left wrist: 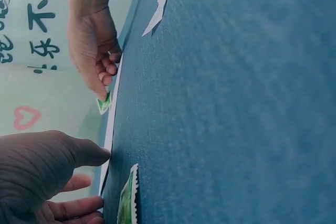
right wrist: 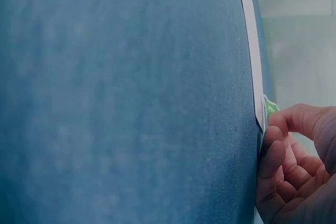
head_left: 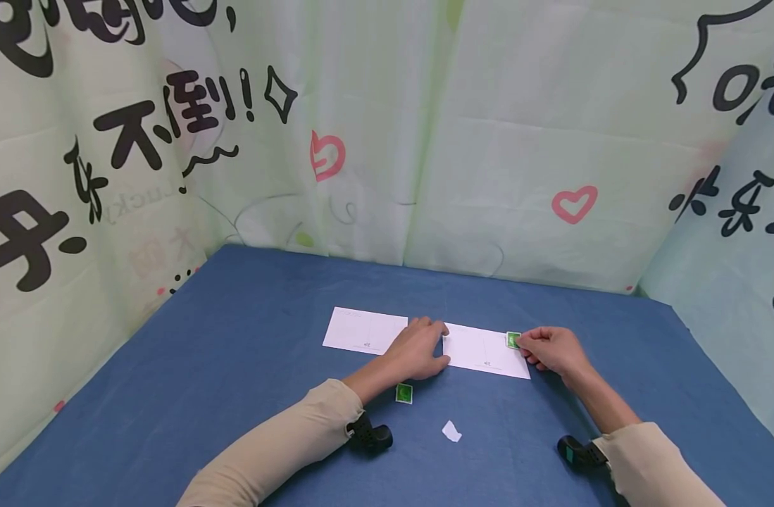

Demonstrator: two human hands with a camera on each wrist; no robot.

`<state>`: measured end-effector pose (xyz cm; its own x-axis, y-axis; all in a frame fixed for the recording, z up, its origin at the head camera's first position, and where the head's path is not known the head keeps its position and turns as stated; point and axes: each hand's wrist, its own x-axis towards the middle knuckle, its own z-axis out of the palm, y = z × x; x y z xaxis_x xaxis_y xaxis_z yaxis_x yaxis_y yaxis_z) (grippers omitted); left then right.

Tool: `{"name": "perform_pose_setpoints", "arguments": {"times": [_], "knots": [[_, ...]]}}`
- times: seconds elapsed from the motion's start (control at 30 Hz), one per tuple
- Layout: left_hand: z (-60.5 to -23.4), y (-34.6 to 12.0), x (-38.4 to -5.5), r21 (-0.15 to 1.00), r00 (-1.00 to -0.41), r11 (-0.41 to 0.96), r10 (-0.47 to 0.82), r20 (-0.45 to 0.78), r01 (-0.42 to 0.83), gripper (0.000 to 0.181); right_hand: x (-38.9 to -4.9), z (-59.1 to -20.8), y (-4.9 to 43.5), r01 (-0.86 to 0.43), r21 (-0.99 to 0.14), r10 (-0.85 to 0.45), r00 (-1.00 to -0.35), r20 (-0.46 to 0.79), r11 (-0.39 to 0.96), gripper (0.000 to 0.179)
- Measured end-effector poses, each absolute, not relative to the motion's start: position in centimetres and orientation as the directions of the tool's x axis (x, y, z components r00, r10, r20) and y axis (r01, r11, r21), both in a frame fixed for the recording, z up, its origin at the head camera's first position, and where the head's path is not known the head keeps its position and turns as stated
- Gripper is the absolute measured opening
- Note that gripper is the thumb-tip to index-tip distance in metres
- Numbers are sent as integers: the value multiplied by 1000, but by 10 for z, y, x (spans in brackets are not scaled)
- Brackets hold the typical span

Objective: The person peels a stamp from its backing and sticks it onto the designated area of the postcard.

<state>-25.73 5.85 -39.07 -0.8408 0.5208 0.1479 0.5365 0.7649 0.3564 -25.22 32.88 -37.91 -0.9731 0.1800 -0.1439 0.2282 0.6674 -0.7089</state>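
Observation:
Two white cards lie side by side on the blue table: a left card (head_left: 363, 331) and a right card (head_left: 478, 350). With thumb and fingertips spread, my left hand (head_left: 417, 348) touches the left edge of the right card. My right hand (head_left: 553, 350) pinches a small green stamp (head_left: 513, 340) at the right card's upper right corner. In the left wrist view that stamp (left wrist: 104, 103) is tilted up between thumb and finger. A second green stamp (head_left: 403, 393) with a toothed white border lies on the cloth below my left wrist.
A torn scrap of white paper (head_left: 451, 431) lies nearer to me, between the forearms. The blue cloth (head_left: 507, 451) covers the table. Pale printed curtains (head_left: 374, 141) hang behind it and at both sides.

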Motion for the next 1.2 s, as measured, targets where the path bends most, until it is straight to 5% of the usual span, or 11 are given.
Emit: {"name": "perform_pose_setpoints", "arguments": {"times": [1.2], "knots": [[-392,59,-257,302,-823,766,543,168,567,28,-257,-380,324,196,-637,168,-980,-105,746,21]]}}
